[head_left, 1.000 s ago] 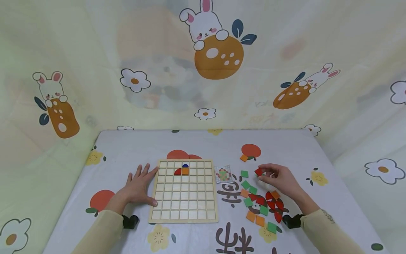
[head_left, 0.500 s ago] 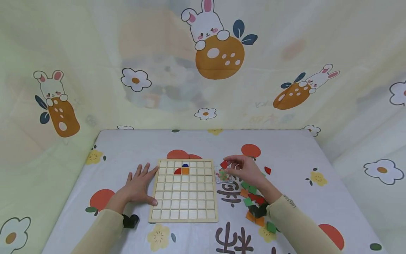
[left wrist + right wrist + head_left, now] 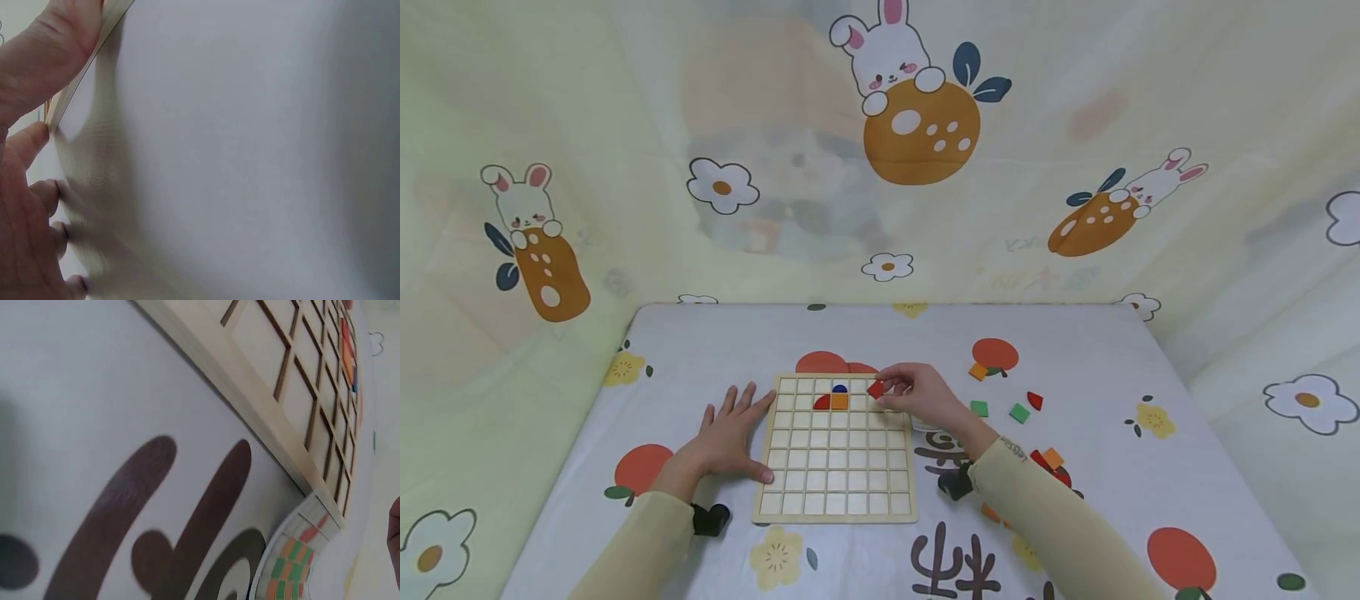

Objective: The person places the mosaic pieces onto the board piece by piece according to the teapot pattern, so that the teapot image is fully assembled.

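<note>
Red tile (image 3: 876, 388) pinched by right hand (image 3: 917, 395) above grid board (image 3: 835, 510); left hand (image 3: 724, 437) flat at its edge.

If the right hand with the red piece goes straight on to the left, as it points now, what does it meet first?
Probably the orange square and the blue piece on the wooden board. The right hand pinches the red piece just right of them; its height above the board is unclear.

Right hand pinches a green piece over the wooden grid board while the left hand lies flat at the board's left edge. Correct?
Not quite: the piece pinched by the right hand is red, as the head view shows. It is over the wooden grid board; the left hand lies flat at its left edge.
</note>
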Motion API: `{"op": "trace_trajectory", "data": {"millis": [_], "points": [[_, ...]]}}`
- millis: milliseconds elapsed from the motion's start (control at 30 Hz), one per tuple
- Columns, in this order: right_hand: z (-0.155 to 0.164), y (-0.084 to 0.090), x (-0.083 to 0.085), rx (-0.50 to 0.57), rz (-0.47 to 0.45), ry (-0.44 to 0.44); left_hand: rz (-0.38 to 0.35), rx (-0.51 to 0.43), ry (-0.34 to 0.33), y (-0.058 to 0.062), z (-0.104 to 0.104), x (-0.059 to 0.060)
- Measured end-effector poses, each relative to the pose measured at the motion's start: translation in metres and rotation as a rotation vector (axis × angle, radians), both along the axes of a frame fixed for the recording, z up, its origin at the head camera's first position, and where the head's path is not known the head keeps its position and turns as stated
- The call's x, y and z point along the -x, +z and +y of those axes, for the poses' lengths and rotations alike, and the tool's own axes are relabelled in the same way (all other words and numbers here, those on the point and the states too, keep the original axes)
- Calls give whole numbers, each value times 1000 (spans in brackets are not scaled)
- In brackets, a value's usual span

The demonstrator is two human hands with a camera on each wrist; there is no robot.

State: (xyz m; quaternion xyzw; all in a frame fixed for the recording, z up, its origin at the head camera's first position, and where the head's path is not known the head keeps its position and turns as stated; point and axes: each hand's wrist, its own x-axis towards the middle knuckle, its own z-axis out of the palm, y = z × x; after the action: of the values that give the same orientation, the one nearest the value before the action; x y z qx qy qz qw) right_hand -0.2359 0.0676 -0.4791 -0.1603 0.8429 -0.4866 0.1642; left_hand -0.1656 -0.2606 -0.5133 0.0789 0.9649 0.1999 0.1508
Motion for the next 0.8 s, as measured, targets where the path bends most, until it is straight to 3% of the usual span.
{"op": "trace_trajectory", "data": {"millis": [333,800], "points": [[-23,-11,10,-159,16,24,7,-12,1,1,-1,0],[-37,-14,13,-270,7,112,2,-18,4,0,-1,0]]}}
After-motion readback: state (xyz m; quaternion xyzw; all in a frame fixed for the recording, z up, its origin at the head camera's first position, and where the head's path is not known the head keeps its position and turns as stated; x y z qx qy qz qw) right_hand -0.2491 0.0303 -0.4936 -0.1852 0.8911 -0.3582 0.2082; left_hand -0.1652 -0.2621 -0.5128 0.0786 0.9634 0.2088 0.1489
